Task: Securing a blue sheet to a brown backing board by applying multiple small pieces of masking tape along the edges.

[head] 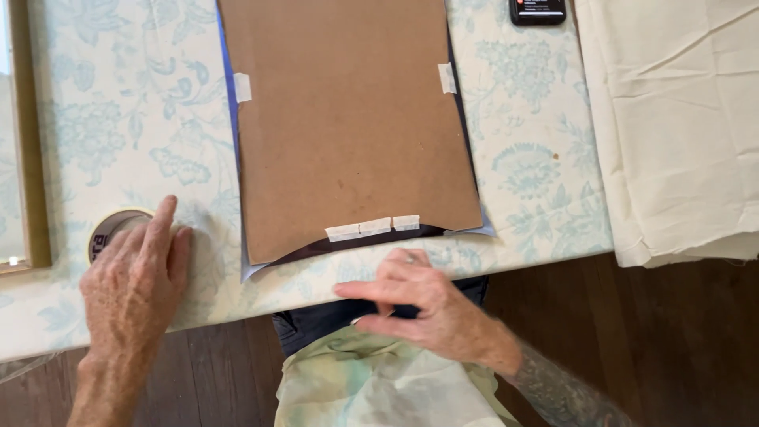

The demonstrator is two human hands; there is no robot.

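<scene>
Left hand (134, 289) rests flat, fingers apart, on the tape roll (111, 231); right hand (423, 304), fingers pinched together (contents unclear), sits near the taped cardboard (352, 119) mid-worktop (538, 174), whose near strips could lift.

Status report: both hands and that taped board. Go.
Left hand flat on tape roll. Right hand empty at table edge. Brown board taped on dark sheet. Nothing obstructing.

The backing board (352, 119) was matt brown cardboard, faintly speckled, fixed with strips of whitish paper tape (372, 228) over a dark glossy sheet (466, 198). Beneath lay a smooth tablecloth (126, 119) — pale, printed with flowers. The folded cream fabric (680, 126) looked coarse and creased — the floor (664, 340) was dark wood.
</scene>
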